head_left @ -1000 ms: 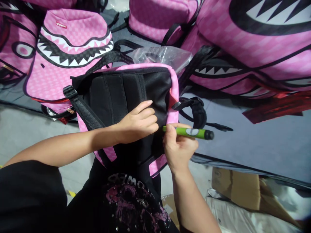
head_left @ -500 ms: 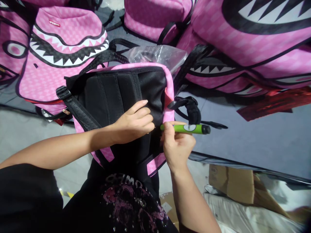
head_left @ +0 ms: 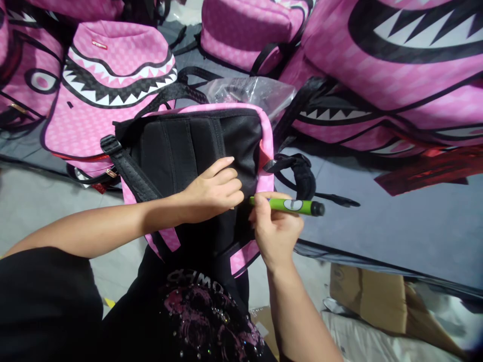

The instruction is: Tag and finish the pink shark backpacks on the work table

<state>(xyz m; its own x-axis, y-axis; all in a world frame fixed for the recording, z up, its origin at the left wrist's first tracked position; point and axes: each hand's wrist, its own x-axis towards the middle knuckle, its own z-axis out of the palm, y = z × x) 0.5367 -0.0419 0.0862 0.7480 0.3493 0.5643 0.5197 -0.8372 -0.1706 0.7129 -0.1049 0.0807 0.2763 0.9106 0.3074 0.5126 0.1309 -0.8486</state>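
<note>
A pink backpack with a black back panel point(head_left: 177, 151) leans against my body, its back facing up and its straps loose. My left hand point(head_left: 217, 188) lies on the panel with fingers curled together; whatever they pinch is hidden beneath them. Close beside it, near the pink edge, my right hand point(head_left: 279, 229) is closed around a green marker pen point(head_left: 283, 204). The pen lies nearly level, its black end sticking out to the right and its other end pointing at my left fingers. That tip is too small to make out.
Another pink backpack point(head_left: 113, 115) with a toothed mouth print lies at the left. More pink bags point(head_left: 407, 75) crowd the right and back of the grey table point(head_left: 407, 226). A clear plastic bag point(head_left: 252, 90) sits behind the panel. Cardboard point(head_left: 366, 296) stands below the table.
The whole view has shifted a little, so the bags appear slightly lower and farther right. Both hands keep their places on the backpack, and the pen tilts slightly more downward at its black end.
</note>
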